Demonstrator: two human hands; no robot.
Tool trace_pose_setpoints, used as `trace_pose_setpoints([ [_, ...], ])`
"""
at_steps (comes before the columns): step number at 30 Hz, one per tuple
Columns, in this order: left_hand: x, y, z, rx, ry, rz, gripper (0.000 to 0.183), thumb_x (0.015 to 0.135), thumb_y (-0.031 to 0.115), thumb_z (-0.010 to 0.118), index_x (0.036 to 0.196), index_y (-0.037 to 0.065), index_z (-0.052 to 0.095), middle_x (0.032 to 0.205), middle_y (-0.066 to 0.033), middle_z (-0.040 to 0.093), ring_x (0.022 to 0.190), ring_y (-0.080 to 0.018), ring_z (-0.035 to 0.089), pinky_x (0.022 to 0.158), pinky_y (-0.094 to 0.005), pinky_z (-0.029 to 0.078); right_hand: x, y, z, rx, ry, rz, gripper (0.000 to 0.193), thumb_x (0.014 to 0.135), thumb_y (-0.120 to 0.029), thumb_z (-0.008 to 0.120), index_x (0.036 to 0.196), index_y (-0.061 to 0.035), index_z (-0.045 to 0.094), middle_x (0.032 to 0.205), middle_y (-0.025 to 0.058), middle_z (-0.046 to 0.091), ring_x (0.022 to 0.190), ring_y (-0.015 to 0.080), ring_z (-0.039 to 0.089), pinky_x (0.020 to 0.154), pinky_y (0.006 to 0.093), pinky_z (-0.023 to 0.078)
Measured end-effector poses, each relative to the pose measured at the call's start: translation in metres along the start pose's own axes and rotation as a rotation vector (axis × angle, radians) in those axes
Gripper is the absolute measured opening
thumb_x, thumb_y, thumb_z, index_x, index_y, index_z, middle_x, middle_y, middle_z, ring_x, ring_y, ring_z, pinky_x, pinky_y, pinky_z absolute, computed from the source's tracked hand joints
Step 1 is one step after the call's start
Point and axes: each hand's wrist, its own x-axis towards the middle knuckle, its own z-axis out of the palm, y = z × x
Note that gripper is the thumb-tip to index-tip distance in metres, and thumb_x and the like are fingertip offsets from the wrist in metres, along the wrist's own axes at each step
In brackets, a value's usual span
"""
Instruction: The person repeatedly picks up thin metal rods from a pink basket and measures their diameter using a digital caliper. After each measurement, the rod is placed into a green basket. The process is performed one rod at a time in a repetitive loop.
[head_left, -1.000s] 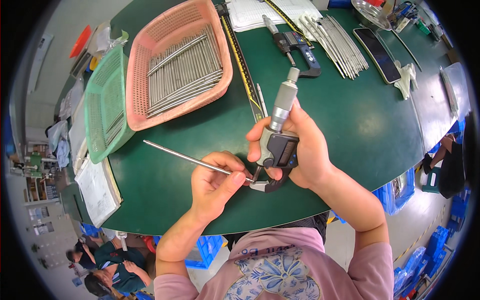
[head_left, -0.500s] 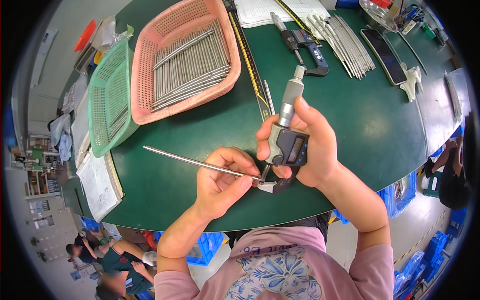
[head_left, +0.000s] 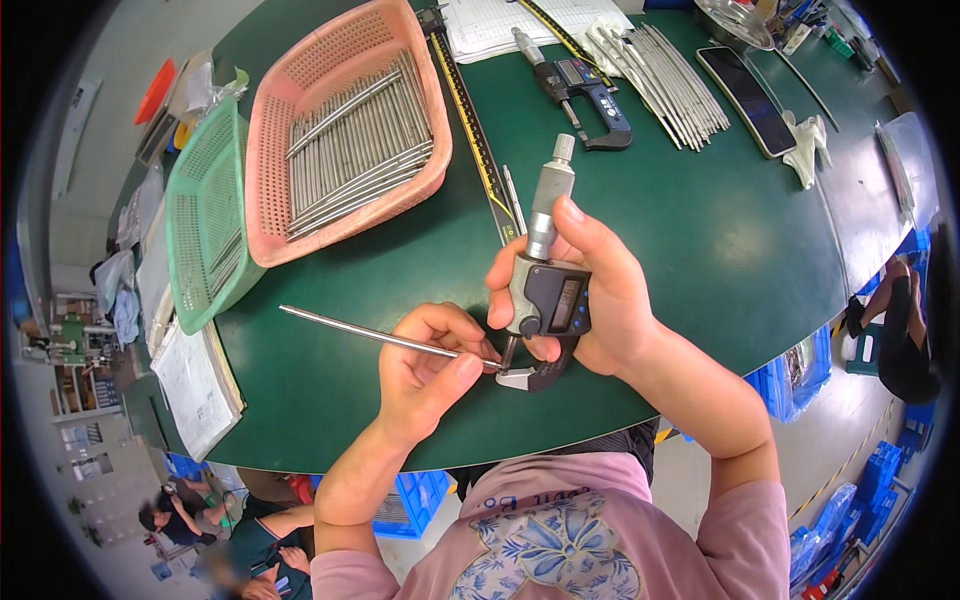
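Observation:
A slim metal rod is pinched between the thumb and fingers of my left hand. Its long end points out to the left, and its right end sits at the measuring jaws of a digital micrometer. Whether the jaws touch the rod I cannot tell. My right hand is wrapped round the micrometer's body, thumb beside the grey thimble, which points up and away from me. The small display faces up. Just beyond the right fingers lies another thin rod, next to a long caliper with a black and yellow scale.
A pink basket full of metal rods stands at the far left, beside a green basket with a few rods. At the back lie a second micrometer, a row of rods on cloth and a phone. An open booklet lies left.
Both hands, with the rod and micrometer, have shifted slightly left in the picture, as has the whole table scene. The rod's left end now tilts a little lower. Both grips are the same.

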Motion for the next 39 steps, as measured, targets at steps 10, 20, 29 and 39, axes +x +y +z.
trace_pose_setpoints([
  [10,0.008,0.010,0.002,0.022,0.130,-0.170,0.021,0.085,0.015,0.054,0.097,0.000,0.047,0.081,-0.0097,0.057,0.077,-0.0147,0.057,0.069,-0.0251,0.047,-0.002,0.002,-0.001,0.018,-0.078,0.049,0.072,0.085,-0.059,0.021,0.086,0.0025,0.057,0.069,0.0151,0.060,0.047,0.0165,0.051,0.036,0.0229,0.038],
  [20,0.077,0.007,0.024,0.219,-0.178,-0.414,0.027,0.086,0.023,0.054,0.101,0.001,0.046,0.077,-0.0015,0.051,0.065,-0.0072,0.051,0.056,-0.0205,0.043,-0.019,-0.002,0.000,0.047,-0.624,0.034,0.073,0.085,-0.059,0.023,0.093,0.0042,0.057,0.075,0.0161,0.062,0.048,0.0150,0.053,0.039,0.0216,0.041],
  [29,0.212,-0.005,0.094,0.066,-0.126,-0.591,0.013,0.091,0.022,0.038,0.088,0.009,0.043,0.064,0.0017,0.041,0.050,-0.0079,0.037,0.042,-0.0211,0.031,-0.008,0.001,-0.005,0.112,-0.546,0.016,0.073,0.084,-0.060,0.023,0.094,0.0035,0.057,0.074,0.0156,0.062,0.044,0.0138,0.052,0.038,0.0211,0.040],
  [39,0.251,0.001,0.110,0.187,-0.362,-0.680,0.039,0.091,0.025,0.029,0.113,-0.007,0.032,0.115,-0.0216,0.048,0.096,-0.0323,0.058,0.067,-0.0362,0.053,-0.014,-0.006,-0.003,0.125,-0.548,0.015,0.070,0.087,-0.056,0.022,0.095,0.0037,0.056,0.074,0.0159,0.061,0.043,0.0139,0.050,0.039,0.0215,0.040],
])
